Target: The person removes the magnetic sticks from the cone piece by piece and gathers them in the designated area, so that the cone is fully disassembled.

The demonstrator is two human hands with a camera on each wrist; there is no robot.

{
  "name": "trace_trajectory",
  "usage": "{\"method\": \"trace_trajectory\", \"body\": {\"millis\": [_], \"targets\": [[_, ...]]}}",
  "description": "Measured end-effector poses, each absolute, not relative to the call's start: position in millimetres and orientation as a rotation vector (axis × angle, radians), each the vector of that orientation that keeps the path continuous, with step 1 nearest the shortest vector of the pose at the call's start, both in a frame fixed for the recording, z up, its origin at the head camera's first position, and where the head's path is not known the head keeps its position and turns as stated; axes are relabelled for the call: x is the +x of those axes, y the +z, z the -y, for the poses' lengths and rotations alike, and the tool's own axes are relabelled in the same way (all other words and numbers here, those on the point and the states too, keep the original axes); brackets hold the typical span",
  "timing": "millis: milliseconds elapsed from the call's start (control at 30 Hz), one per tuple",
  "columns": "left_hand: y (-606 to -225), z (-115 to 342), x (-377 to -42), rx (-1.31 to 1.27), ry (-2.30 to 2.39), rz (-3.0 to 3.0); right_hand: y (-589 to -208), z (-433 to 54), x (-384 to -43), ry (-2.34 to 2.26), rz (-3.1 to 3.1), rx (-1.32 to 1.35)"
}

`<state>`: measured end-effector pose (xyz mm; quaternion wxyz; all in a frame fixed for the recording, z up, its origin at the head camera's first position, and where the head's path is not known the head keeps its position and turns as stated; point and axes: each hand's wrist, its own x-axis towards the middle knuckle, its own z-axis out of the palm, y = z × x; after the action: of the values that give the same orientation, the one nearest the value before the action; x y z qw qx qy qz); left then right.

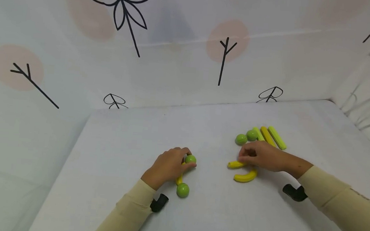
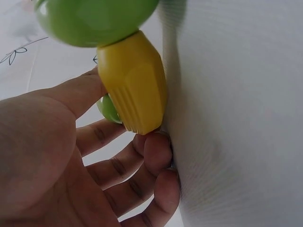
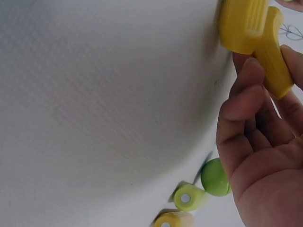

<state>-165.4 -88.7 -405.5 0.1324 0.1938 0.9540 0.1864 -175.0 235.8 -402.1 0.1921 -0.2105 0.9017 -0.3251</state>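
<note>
My left hand (image 1: pixel 168 166) pinches a green ball (image 1: pixel 190 160) between thumb and index finger. Below it, a yellow toy banana (image 1: pixel 179 180) lies partly hidden by the hand, and a second green ball (image 1: pixel 183 190) sits at its near end. In the left wrist view the banana's ribbed side (image 2: pixel 135 85) shows by the curled fingers. With thumb and fingertips, my right hand (image 1: pixel 264 156) holds another yellow toy banana (image 1: pixel 235 165), seen as well in the right wrist view (image 3: pixel 273 61). Just in front of that hand lies a curved toy banana (image 1: pixel 245 176).
Beyond the right hand are two green balls (image 1: pixel 241 139), a yellow rod (image 1: pixel 268 136) and two light-green rods (image 1: pixel 277 137). A white cloth covers the table (image 1: pixel 122 136). Patterned white fabric (image 1: pixel 175 68) rises along the back edge and sides.
</note>
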Motion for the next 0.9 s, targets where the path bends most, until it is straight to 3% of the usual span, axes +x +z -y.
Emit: {"method": "trace_trajectory", "body": {"millis": [900], "targets": [[-407, 88, -166, 0.568, 0.528, -2.769, -411, -234, -177, -0.767, -2.630, -0.588]]}}
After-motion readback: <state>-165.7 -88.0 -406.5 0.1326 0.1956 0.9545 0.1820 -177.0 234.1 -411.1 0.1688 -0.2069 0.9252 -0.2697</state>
